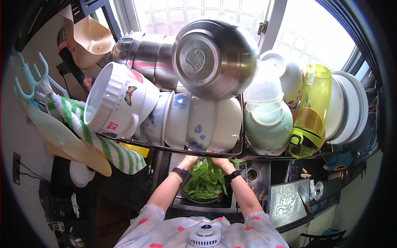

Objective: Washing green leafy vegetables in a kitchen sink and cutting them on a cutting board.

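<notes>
Leafy greens (206,183) fill a round dark-rimmed basin (201,201) in the steel sink (223,207). My left hand (188,160) touches the leaves at their upper left, and my right hand (220,161) is on them at the upper right. Both wrists wear dark bands. The dish rack above hides most of the fingers, so how they grip the greens is not visible. A few leaves stick out to the right of my right hand, near the sink drain (252,175).
A dish rack (198,152) with bowls, a large steel bowl (214,59) and a yellow-green bottle (313,108) overhangs the sink. Right of it, a knife (304,196) lies on a wet cutting board (287,201). A striped towel (102,139) hangs at left.
</notes>
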A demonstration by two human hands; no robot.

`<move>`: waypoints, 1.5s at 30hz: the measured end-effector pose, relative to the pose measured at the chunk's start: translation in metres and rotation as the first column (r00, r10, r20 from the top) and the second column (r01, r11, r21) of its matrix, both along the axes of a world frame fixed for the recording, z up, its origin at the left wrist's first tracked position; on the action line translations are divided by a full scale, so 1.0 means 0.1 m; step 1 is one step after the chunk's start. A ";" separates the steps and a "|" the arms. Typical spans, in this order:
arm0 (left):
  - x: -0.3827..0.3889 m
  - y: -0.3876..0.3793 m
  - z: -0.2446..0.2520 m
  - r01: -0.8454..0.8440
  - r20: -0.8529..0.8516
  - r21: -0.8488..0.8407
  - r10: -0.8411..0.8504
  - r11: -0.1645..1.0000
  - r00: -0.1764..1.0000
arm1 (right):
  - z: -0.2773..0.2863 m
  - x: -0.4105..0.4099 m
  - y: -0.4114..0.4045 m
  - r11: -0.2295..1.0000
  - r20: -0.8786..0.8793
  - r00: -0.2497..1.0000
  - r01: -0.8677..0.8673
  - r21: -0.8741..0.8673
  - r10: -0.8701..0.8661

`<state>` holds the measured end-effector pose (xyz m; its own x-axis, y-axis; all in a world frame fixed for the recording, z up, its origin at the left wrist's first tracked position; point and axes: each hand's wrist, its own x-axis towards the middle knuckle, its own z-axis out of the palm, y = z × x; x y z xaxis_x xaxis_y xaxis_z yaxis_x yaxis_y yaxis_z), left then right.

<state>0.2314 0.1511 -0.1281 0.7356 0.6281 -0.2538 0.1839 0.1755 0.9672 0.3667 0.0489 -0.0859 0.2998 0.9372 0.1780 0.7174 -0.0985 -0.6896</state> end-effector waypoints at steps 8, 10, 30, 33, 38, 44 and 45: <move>0.05 -0.05 0.06 0.072 -0.008 0.007 -0.072 0.997 0.997 | -0.10 0.02 -0.04 0.967 -0.309 0.946 0.017 -0.254 -0.098; 0.00 -0.02 0.08 0.065 -0.007 0.019 -0.065 0.998 0.998 | 0.06 -0.05 0.01 0.954 -0.276 0.958 -0.009 -0.301 -0.078; -0.28 0.17 0.30 0.037 0.046 -0.061 -0.034 0.997 0.998 | 0.61 -0.15 -0.01 0.993 -0.500 0.859 -0.082 0.080 0.111; -0.32 0.18 0.30 0.020 0.054 -0.067 -0.017 0.998 0.998 | 0.20 -0.10 0.08 0.998 -0.782 0.623 0.028 0.054 0.025; -0.31 0.18 0.30 -0.015 0.083 -0.063 0.021 0.998 0.996 | -0.47 0.02 0.02 0.964 -0.905 0.346 0.181 -0.196 -0.248; -0.14 0.06 0.20 -0.119 0.116 0.088 0.108 0.989 0.987 | -0.30 -0.24 -0.04 0.974 -0.711 0.670 0.201 -0.105 -0.215; -0.13 0.06 0.18 -0.140 0.114 0.112 0.127 0.984 0.985 | -0.10 -0.27 -0.03 0.976 -0.712 0.670 0.191 -0.106 -0.209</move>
